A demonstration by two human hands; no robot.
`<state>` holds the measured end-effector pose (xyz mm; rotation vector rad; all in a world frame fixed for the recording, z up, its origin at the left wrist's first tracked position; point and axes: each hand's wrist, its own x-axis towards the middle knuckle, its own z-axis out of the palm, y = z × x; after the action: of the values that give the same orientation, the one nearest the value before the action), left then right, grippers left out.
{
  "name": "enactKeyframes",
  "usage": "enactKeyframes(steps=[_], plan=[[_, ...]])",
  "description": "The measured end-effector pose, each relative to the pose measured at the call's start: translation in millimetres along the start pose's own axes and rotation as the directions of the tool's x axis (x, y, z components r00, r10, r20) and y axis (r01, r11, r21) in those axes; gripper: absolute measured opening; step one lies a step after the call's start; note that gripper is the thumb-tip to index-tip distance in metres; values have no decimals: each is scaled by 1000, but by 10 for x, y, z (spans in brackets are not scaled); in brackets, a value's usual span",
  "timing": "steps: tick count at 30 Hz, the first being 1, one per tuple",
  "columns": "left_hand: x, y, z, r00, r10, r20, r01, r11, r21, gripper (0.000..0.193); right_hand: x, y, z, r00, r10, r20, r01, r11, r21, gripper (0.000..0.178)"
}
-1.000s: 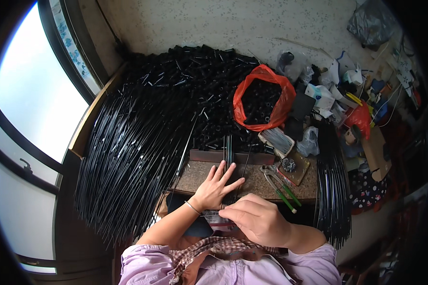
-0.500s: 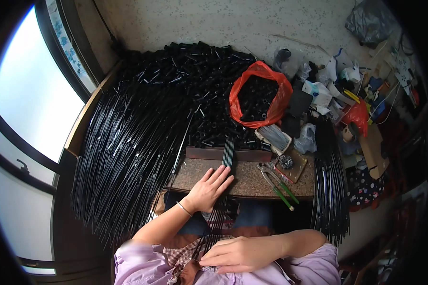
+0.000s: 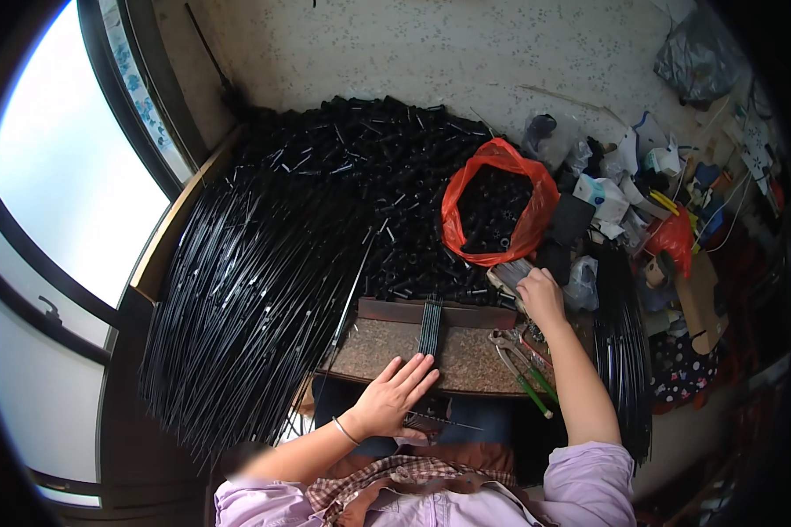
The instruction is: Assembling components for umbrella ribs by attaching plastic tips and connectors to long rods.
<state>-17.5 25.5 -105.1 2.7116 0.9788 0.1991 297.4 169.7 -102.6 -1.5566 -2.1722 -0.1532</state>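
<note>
My left hand [image 3: 394,400] lies flat, fingers stretched out, over a narrow row of thin dark rods [image 3: 431,327] at the table's front edge. The rods run side by side across a long, low brownish-red bar [image 3: 384,310]. My right hand [image 3: 540,294] reaches to a small pale tray [image 3: 497,279] at the right, which holds thin greyish strips [image 3: 515,271]. Its fingers bend down onto the strips; the fingertips are hidden, and what they pinch cannot be made out. Green-handled pliers [image 3: 526,373] lie just below my right hand.
A mass of long black rods [image 3: 246,299] covers the left side, with another bundle [image 3: 622,378] at the right. Short black tubes [image 3: 351,140] are heaped behind the bar. A red plastic bag [image 3: 543,211] holds dark small parts. Assorted clutter [image 3: 606,198] fills the far right.
My right hand has left the rods' near ends by my lap and moved forward and right to the pale tray. My left hand stays on the rods. The whole view has shifted slightly.
</note>
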Motion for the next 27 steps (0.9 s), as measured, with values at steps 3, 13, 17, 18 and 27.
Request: enactKeyframes(steps=[3, 13, 17, 18, 27], plan=[[28, -49, 5, 1000, 5, -5, -5, 999, -44, 97, 72, -44, -73, 1000, 6, -27, -8, 998, -55, 5], [128, -53, 2, 1000, -9, 4, 9, 998, -68, 84, 3, -772, 259, 973, -186, 137, 134, 937, 322, 16], [128, -57, -14, 999, -18, 37, 21, 998, -58, 84, -2, -752, 224, 970, -128, 206, 65, 956, 286, 18], [127, -56, -16, 999, -17, 38, 19, 998, -60, 84, -4, -744, 223, 970, -129, 206, 67, 957, 282, 18], [133, -55, -6, 1000, -24, 16, 26, 997, -77, 84, -12, -777, 257, 975, -128, 179, 75, 958, 277, 17]])
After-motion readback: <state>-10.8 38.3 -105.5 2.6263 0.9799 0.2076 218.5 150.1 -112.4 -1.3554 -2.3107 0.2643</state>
